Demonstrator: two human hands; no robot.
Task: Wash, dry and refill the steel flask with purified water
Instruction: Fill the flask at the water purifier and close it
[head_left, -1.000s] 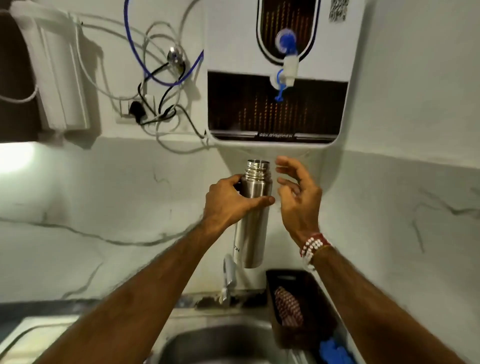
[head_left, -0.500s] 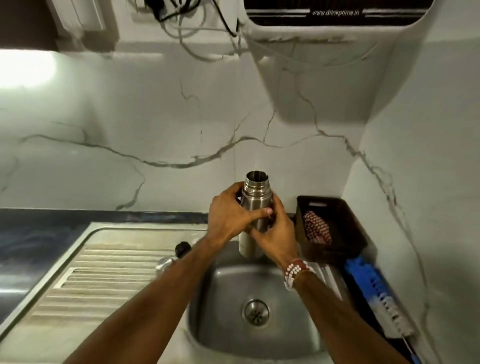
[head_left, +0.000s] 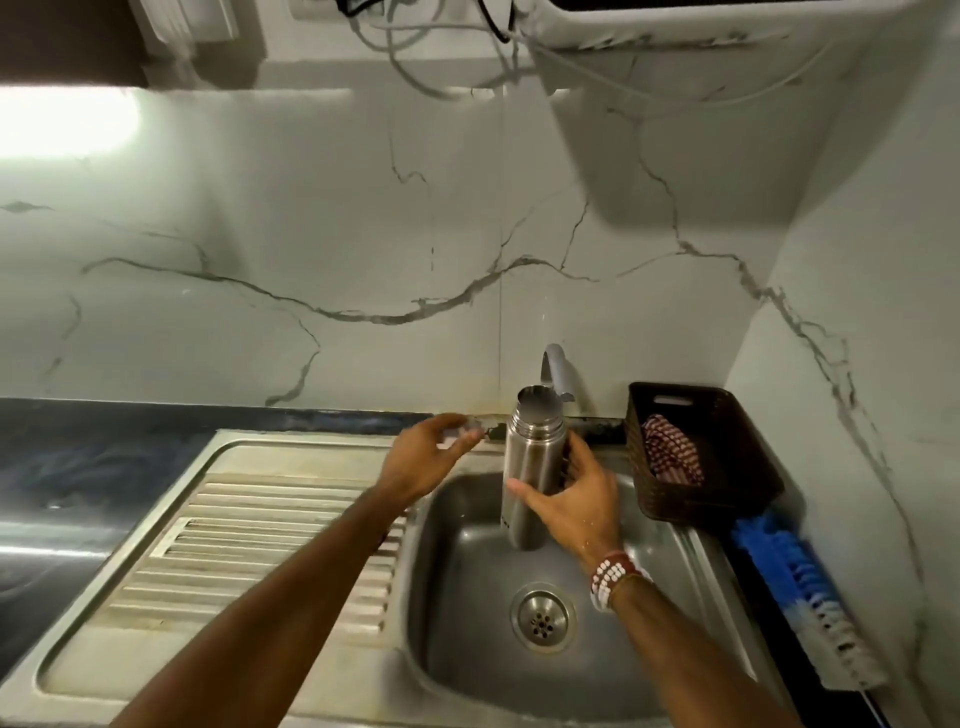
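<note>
Flask (head_left: 527, 457) upright over sink (head_left: 467, 597), mouth beside tap (head_left: 558, 369), right hand (head_left: 576, 504) grasping it, left hand (head_left: 421, 457) at back rim, grip unclear

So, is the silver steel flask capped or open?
Open. The silver steel flask shows a bare threaded neck and an uncovered mouth; the right hand holds it upright.

Home kitchen: steel sink (head_left: 291, 525), tap (head_left: 558, 371), marble-patterned backsplash (head_left: 311, 234).
</note>
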